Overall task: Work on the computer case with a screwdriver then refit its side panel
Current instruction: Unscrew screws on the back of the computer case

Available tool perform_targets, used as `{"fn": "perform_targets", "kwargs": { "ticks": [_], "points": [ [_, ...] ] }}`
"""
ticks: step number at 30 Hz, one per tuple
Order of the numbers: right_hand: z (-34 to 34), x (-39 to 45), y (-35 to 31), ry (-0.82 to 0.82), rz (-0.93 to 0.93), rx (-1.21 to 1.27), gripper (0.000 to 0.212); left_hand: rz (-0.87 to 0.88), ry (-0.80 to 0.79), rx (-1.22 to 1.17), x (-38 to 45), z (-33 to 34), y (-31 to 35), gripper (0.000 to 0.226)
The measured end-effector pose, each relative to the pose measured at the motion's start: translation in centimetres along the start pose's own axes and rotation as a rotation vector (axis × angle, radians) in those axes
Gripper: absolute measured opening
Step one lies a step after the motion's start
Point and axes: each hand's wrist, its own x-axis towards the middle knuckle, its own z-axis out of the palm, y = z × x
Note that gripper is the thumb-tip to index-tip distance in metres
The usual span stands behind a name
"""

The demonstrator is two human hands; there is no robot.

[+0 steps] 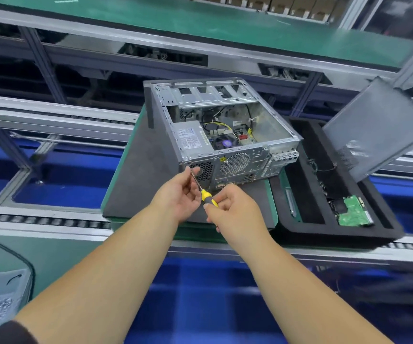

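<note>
Computer case [225, 130] is laid open-side up on a dark mat [136, 180], rear plate toward the worker; side panel [379, 130] is propped apart at the right, above a foam tray [307, 234]. Screwdriver [204, 188] is angled up-left, tip at the rear plate's lower-left corner. Yellow handle is pinched in the closed fingers of the right hand [232, 207]; shaft is steadied by the loosely curled left hand [179, 194]. Judgement: shaft is best kept in line with the screw, pressure held axial, so the tip is not cammed out.
</note>
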Motion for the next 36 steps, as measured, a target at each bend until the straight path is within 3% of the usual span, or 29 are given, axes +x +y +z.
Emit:
{"fn": "perform_targets", "kwargs": {
  "ticks": [8, 18, 25, 32, 34, 36],
  "points": [
    [0.8, 0.5, -0.2, 0.037, 0.031, -0.004, 0.019, 0.029, -0.036, 0.044, 0.9, 0.0, 0.8, 0.033],
    [1.5, 0.5, -0.2, 0.038, 0.049, 0.028, 0.01, -0.001, -0.102, 0.105, 0.8, -0.5, 1.4, 0.021],
    [1.7, 1.4, -0.6, -0.051, 0.279, 0.099, 0.012, 0.019, -0.047, 0.167, 0.4, -0.3, 1.6, 0.02],
    [1.9, 1.2, -0.6, -0.027, 0.351, 0.264, 0.023, 0.041, 0.008, 0.175, 0.3, 0.1, 1.4, 0.017],
    [1.9, 1.3, -0.9, -0.004, 0.388, 0.288, 0.02, 0.053, -0.006, 0.183, 0.2, -0.1, 1.4, 0.015],
    [1.9, 1.7, -1.6, -0.001, 0.48, 0.305, 0.029, 0.055, -0.048, 0.218, 0.1, -0.3, 1.3, 0.014]
  ]
}}
